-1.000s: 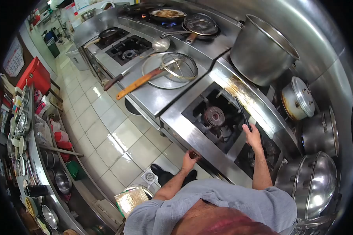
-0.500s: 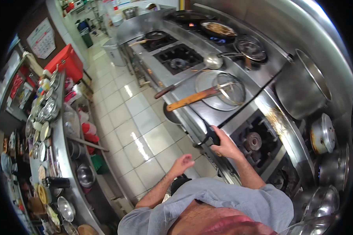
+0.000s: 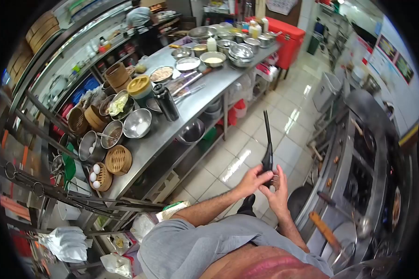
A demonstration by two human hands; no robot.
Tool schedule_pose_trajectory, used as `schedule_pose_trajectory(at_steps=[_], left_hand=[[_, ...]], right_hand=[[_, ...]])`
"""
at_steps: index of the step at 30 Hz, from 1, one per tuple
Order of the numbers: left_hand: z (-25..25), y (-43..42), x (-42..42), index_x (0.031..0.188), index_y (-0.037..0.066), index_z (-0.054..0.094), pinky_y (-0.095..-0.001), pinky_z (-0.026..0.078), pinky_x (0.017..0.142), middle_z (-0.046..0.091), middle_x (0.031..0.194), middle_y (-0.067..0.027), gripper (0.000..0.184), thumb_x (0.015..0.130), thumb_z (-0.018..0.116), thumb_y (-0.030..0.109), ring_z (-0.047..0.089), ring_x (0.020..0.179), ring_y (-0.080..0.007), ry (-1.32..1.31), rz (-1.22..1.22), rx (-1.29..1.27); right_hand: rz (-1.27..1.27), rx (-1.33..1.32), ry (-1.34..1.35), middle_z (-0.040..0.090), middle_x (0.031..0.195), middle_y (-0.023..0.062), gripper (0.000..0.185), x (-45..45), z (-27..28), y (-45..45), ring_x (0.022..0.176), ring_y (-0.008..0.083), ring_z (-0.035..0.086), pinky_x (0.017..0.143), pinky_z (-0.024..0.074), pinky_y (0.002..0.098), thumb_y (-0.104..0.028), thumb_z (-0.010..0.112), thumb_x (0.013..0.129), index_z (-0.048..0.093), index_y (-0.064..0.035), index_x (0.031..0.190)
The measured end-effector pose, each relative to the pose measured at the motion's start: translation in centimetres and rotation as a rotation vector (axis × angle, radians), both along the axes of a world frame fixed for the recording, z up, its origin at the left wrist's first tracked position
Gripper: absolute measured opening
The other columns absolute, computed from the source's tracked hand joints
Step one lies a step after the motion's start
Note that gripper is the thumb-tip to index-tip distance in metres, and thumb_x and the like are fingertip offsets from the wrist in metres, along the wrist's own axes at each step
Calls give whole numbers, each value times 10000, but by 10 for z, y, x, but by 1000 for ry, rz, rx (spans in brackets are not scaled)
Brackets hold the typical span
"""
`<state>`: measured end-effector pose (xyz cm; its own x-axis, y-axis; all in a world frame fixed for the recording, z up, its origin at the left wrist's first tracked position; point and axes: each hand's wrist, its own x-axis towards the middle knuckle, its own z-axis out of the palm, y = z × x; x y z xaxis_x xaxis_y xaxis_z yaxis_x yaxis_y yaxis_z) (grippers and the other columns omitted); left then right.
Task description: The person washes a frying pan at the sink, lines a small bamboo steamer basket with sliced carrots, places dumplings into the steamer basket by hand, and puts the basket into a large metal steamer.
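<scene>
A black long-necked tool [image 3: 269, 149] points away from me over the floor, its thin shaft widening towards the handle. My left hand [image 3: 253, 182] closes on the handle from the left with thumb and fingers. From the other side, my right hand [image 3: 278, 190] also grips the handle's lower end, which the fingers partly hide. To the right of my hands, at the stove's edge, lie a wooden-handled strainer [image 3: 325, 229] and a ladle [image 3: 363, 228]. A dark round pan [image 3: 299, 201] hangs beside the stove.
A steel worktable [image 3: 198, 104] on the left carries bowls, a black bottle [image 3: 165, 102], bamboo steamers [image 3: 118, 160] and white eggs [image 3: 96, 176]. The stove [image 3: 358, 172] runs along the right. Tiled floor [image 3: 251, 160] lies between, with a red cooler [image 3: 284, 42] and grey bin [image 3: 327, 90] beyond.
My view has swung left from the stove to the worktable. The black tool has moved from the stove to over the aisle, and my left hand has come onto it beside my right.
</scene>
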<state>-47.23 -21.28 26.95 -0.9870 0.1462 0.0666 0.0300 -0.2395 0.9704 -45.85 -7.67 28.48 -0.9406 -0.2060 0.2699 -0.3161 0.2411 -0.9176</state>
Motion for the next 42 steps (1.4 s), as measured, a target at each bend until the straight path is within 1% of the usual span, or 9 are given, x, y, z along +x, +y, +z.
schedule_pose_trajectory(at_steps=[8, 12, 16, 17, 21, 23, 29, 32, 42], left_hand=[[186, -168, -176, 824, 42, 484, -226, 347, 375, 479, 550, -18, 275, 918, 484, 300, 439, 422, -90, 440, 897, -105], [286, -272, -245, 1216, -23, 438, -288, 447, 595, 448, 1012, -167, 484, 887, 513, 323, 514, 670, -152, 667, 1253, -394], [369, -387, -309, 1046, 14, 520, -455, 478, 706, 584, 810, -206, 341, 840, 512, 286, 581, 752, -357, 789, 1971, -1280], [387, -405, -322, 1400, 145, 220, -493, 226, 1046, 212, 1401, -273, 659, 843, 558, 248, 176, 1290, -444, 665, 1735, -1083], [456, -422, -351, 1220, -31, 405, -473, 447, 853, 562, 1045, -226, 458, 872, 536, 236, 554, 936, -388, 790, 1840, -1386], [489, -466, -371, 1339, 55, 268, -637, 280, 959, 368, 1304, -247, 760, 779, 629, 421, 449, 1150, -392, 546, 1609, -1289], [520, -581, -445, 922, 5, 562, -451, 386, 832, 571, 921, -175, 274, 796, 546, 247, 506, 865, -314, 1451, 1578, -2161], [532, -603, -455, 779, -20, 585, -518, 377, 779, 573, 780, -206, 289, 754, 593, 268, 532, 818, -366, 965, 1798, -2730], [497, -498, -516, 979, -79, 505, -400, 449, 726, 555, 862, -180, 295, 766, 539, 122, 545, 785, -278, 1409, 1957, -1043]], right_hand=[[111, -99, -86, 452, 1103, 96, 606, -179, 14, 8, 819, 132, 543, 696, 463, 253, -47, 645, 778, 360, -38, 1313], [137, -59, -147, 467, 1053, 82, 503, -255, 14, 6, 795, 125, 536, 683, 453, 245, -65, 642, 786, 445, -37, 1249], [162, -26, -196, 467, 1037, 76, 467, -306, -4, -6, 785, 120, 530, 669, 455, 247, -68, 640, 789, 474, -41, 1225], [164, -23, -212, 467, 1037, 76, 467, -317, -12, -11, 785, 120, 530, 669, 455, 247, -68, 640, 789, 474, -41, 1225], [157, 34, -263, 475, 1011, 67, 464, -361, -29, -35, 760, 112, 522, 656, 456, 245, -73, 638, 784, 480, -38, 1220], [108, 53, -252, 477, 1001, 64, 462, -388, -29, -50, 748, 110, 517, 654, 457, 245, -77, 638, 782, 485, -42, 1217], [69, 25, -148, 504, 960, 86, 398, -455, 2, -89, 725, 138, 514, 671, 460, 260, -83, 621, 782, 519, -30, 1163], [-42, 11, -56, 512, 942, 87, 379, -486, 20, -95, 726, 145, 519, 676, 462, 265, -86, 608, 792, 523, -28, 1157], [-401, 40, 78, 522, 892, 83, 311, -538, 31, -21, 736, 145, 521, 664, 457, 267, -65, 593, 800, 552, -18, 1104]])
